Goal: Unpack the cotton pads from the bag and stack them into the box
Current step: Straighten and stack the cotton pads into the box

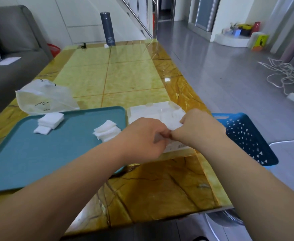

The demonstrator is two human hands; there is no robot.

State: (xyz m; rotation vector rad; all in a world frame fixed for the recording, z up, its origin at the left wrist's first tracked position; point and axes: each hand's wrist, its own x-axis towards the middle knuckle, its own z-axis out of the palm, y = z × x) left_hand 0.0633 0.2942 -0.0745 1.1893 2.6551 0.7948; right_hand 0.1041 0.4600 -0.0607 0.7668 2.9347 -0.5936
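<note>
1. Cotton pads (174, 123), a small white wad of them, sit between the two hands directly over the box (149, 110), above its near half.
2. The right hand (201, 130) has a narrow grip: its fingers are curled in and pinch the wad's right edge.
3. The left hand (143, 137) is curled just as tightly on the wad's left edge. Thumb and forefinger are closed together, and its other fingertips are tucked under the hand, out of sight.
4. The two thumbs touch each other just nearer than the wad, above the box's near wall.
5. The box is clear plastic and stands on the tabletop (160, 188). Its far rim and far corners show beyond the hands.
6. Touching or just beside the box's left wall is a teal tray (43, 159); I cannot tell which.
7. Right of the box, past the tabletop's edge, hangs a blue basket (247, 136), close to the right wrist.
8. Nearer than the box the tabletop is bare up to its near edge; beyond the box it runs open to a dark flask (108, 28) at the far end.
9. More pads lie on the tray: a loose pile (107, 130) just left of the box, and a squarer stack (50, 121) farther left.
10. The bag (43, 96), clear and crumpled, lies well left of the box, beyond the tray's far rim.
</note>
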